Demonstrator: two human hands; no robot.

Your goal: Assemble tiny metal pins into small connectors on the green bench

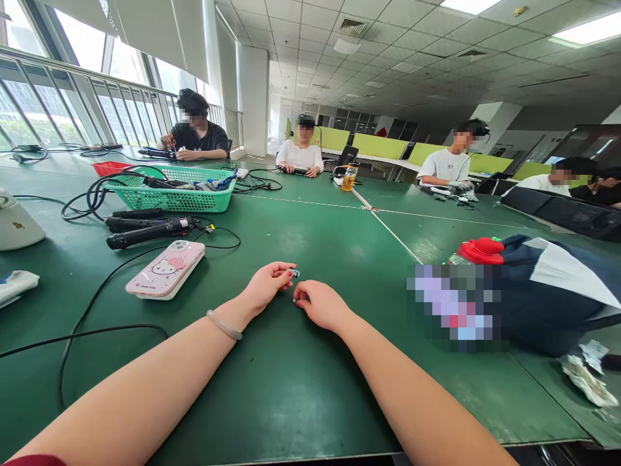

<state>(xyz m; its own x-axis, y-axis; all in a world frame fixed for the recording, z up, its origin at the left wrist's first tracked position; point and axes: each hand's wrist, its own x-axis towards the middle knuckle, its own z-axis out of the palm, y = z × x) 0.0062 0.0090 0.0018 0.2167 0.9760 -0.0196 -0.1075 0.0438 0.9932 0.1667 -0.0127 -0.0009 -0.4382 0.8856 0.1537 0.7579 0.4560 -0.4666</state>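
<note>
Above the middle of the green table (272, 382), my left hand (266, 283) pinches a small black-and-silver part (295, 274) between thumb and fingers. The part is too small to name. Just to its right, my right hand (320, 303) is closed in a pinch, its fingertips low and near the table. A tiny pale speck shows at those fingertips, and I cannot make out what it is. The two hands are close together but apart. A pink cartoon-cat case (165, 268) lies to the left of my left hand.
Beyond the case lie black handheld tools (150, 232) with cables and a green basket (179, 197) of tools. At right are a red-capped bottle (482, 251), dark cloth (538, 304) and crumpled wrappers (589, 382). Several people sit around the table's far side; a drink bottle (348, 177) stands there.
</note>
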